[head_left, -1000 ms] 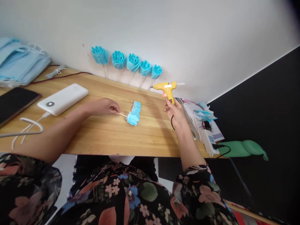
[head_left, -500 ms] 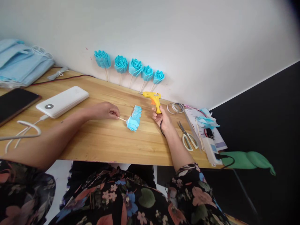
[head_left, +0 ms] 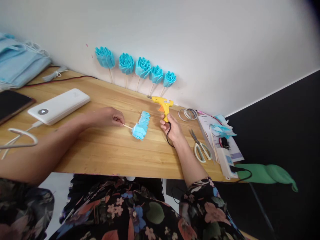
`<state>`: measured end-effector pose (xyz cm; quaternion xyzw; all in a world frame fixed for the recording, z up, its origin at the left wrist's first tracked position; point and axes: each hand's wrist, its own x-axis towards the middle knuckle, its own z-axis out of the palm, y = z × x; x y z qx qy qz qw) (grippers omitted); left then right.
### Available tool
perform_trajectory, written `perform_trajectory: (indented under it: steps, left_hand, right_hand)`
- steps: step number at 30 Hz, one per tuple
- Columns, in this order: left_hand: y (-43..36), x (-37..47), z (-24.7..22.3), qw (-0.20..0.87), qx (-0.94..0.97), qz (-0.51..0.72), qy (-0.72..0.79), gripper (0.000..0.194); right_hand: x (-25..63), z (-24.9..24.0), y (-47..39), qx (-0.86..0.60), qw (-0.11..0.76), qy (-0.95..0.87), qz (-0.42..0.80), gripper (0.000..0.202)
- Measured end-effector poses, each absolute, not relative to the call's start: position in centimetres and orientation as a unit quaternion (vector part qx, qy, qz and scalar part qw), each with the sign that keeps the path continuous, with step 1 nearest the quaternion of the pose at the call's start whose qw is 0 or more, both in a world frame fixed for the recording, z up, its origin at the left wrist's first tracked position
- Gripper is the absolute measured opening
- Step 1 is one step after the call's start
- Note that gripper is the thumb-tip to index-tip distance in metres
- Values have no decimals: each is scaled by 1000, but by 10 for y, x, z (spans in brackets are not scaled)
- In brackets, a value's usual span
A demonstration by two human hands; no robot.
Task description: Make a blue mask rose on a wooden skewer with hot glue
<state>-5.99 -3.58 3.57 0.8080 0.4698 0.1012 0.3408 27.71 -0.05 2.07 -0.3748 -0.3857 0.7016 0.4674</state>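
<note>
Between the closed fingers of my left hand point(head_left: 111, 117) is a thin wooden stick point(head_left: 127, 126). Its far end runs into a pleated light-blue strip point(head_left: 141, 125), partly wound around it, with the loose tail lying away from me on the table. My right hand point(head_left: 172, 127) grips the handle of a yellow glue gun point(head_left: 162, 104), held up to the right of the strip. The gun's nozzle points left, and a black cord hangs from its handle. Several finished blue flowers point(head_left: 126, 63) on sticks lean against the wall behind.
On the left lie a stack of blue face masks point(head_left: 20, 63), a phone point(head_left: 13, 105) and a white power bank point(head_left: 60, 106) with a cable. To the right are tape rolls point(head_left: 188, 114), scissors point(head_left: 200, 146), papers point(head_left: 236, 148), a power strip point(head_left: 226, 163) and a green object point(head_left: 266, 173).
The glue gun has tilted slightly and its cord now shows more below my right hand. My left hand with the stick and strip has shifted slightly left; the whole view has shifted too.
</note>
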Motion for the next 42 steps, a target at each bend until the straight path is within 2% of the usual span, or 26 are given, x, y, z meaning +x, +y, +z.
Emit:
perform_trajectory:
  steps: [6, 12, 16, 19, 26, 32, 42]
  left_hand:
    - [-33, -61, 33, 336, 817, 109, 455, 36]
    - [-35, -61, 34, 337, 810, 117, 465, 38]
    - [-34, -61, 34, 339, 813, 119, 459, 39]
    - [-34, -60, 34, 340, 813, 111, 459, 39]
    - [-36, -60, 34, 344, 804, 118, 470, 37]
    - [-38, -60, 34, 352, 798, 111, 476, 41]
    - [-38, -63, 31, 344, 798, 117, 482, 43]
  right_hand:
    - [277, 25, -1, -397, 502, -383, 666, 22]
    - [275, 43, 8, -409, 481, -414, 656, 22]
    - [270, 57, 12, -425, 441, -487, 623, 35]
    - [268, 49, 10, -413, 414, -513, 628, 34]
    - [279, 17, 7, -442, 415, -526, 596, 48]
    - [283, 19, 8, -449, 411, -554, 567, 45]
    - [287, 18, 5, -453, 360, -626, 523, 60]
